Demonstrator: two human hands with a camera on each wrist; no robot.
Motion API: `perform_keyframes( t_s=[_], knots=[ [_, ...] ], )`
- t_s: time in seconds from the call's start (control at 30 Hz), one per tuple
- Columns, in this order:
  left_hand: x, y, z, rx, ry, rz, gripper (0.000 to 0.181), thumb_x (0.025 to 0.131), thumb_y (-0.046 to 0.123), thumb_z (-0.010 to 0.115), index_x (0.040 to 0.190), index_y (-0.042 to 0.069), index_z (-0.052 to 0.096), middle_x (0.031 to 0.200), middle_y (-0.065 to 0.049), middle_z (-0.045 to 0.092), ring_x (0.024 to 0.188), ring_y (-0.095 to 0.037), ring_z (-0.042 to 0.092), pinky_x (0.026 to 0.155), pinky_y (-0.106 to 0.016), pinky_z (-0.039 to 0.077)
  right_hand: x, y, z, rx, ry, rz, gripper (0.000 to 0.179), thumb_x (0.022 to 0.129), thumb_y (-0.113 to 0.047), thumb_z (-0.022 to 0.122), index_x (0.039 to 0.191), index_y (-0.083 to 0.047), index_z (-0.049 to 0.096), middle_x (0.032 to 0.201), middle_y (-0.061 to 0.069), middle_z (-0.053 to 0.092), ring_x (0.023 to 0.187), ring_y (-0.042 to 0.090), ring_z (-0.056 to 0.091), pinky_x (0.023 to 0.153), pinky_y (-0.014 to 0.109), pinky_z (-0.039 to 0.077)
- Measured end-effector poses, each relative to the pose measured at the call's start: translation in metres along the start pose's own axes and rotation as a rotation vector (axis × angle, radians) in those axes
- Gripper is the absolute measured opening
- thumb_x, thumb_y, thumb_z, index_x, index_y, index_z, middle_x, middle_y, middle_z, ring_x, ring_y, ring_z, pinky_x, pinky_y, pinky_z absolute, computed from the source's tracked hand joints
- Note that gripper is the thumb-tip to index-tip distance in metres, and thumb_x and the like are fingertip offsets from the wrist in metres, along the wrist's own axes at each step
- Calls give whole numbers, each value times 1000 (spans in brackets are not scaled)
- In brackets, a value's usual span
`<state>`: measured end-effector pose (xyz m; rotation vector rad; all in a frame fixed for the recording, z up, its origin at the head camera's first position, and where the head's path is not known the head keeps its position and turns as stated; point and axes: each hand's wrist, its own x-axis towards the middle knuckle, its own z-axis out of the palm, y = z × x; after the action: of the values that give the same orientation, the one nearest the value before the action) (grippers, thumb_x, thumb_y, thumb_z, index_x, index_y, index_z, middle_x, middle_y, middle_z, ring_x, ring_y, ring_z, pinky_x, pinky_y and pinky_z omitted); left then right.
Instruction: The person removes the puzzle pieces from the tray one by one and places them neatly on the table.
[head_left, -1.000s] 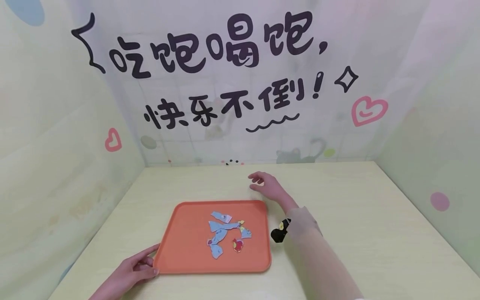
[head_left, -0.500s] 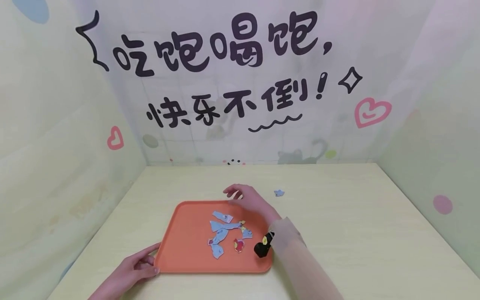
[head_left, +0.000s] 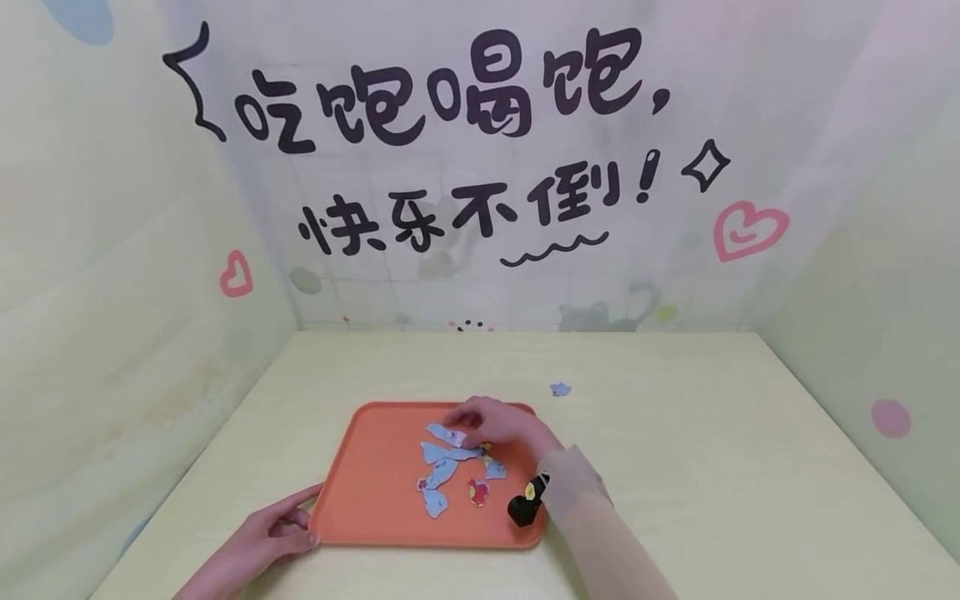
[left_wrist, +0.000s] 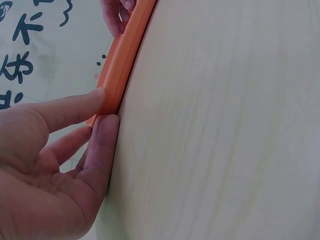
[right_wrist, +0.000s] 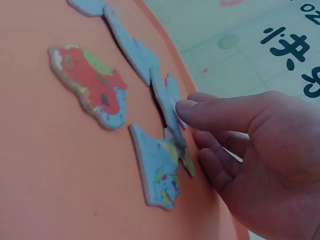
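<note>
An orange tray point(head_left: 390, 525) lies on the table with several torn-edged, flat puzzle-like pieces on it. My left hand point(head_left: 273, 533) grips the tray's near left corner between thumb and fingers; the left wrist view shows the fingertips on the tray's outer wall point(left_wrist: 120, 75). Over the far part of the tray, my right hand point(head_left: 498, 421) is low, thumb and index finger apart around the end of a pale blue piece with pink point(head_left: 442, 432). Nearer me lie a red-and-green piece point(right_wrist: 92, 85) and a blue piece with a colourful figure point(right_wrist: 155, 170).
One small blue piece point(head_left: 560, 388) lies on the wooden table point(head_left: 712, 467) beyond the tray's far right corner. A black object with a yellow mark point(head_left: 522, 502) is at the right sleeve, over the tray's right edge. Printed curtains point(head_left: 420, 292) enclose the table's back and sides.
My right hand has come left and toward me from behind the tray, then down to the pale blue piece. The small piece on the table has come into view. My left hand stays put.
</note>
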<state>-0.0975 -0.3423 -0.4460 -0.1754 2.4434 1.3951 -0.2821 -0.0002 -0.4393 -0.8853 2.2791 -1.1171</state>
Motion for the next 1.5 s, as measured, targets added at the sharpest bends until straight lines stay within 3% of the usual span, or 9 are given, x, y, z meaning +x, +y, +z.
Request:
perform_keyframes(
  t_s=[0.17,0.33,0.9,1.2,1.5],
  knots=[
    [0,0,1,13,-2,-9,81,91,23,71,153,-3,27,104,-6,57,85,-11,53,71,-23,50,2,4,2,-20,-4,26,37,92,-15,69,129,-22,66,133,1,56,117,17,48,97,33,46],
    [-1,-1,2,8,-8,-13,80,92,22,70,154,-4,26,105,-7,57,86,-10,53,72,-23,51,7,4,1,-60,-23,-10,34,92,-13,69,126,-18,69,127,2,62,111,16,51,96,31,47],
    [-1,1,0,-10,-17,20,81,91,20,70,154,-3,25,104,-6,55,83,-6,53,71,-22,51,10,6,2,-13,23,15,25,88,-8,73,111,-15,74,110,1,64,101,16,49,87,27,45],
    [1,1,1,-5,-12,-17,81,92,22,70,154,-3,25,105,-6,56,85,-10,54,71,-24,52,8,4,5,-17,35,42,19,89,-8,71,107,-16,71,110,2,59,102,17,50,90,31,47],
    [0,-1,0,-18,-32,7,81,92,21,69,154,-4,23,104,-6,55,86,-8,54,73,-23,53,5,-4,6,-48,23,6,21,89,-5,71,106,-15,67,97,1,59,88,15,52,77,23,48]
  ],
)
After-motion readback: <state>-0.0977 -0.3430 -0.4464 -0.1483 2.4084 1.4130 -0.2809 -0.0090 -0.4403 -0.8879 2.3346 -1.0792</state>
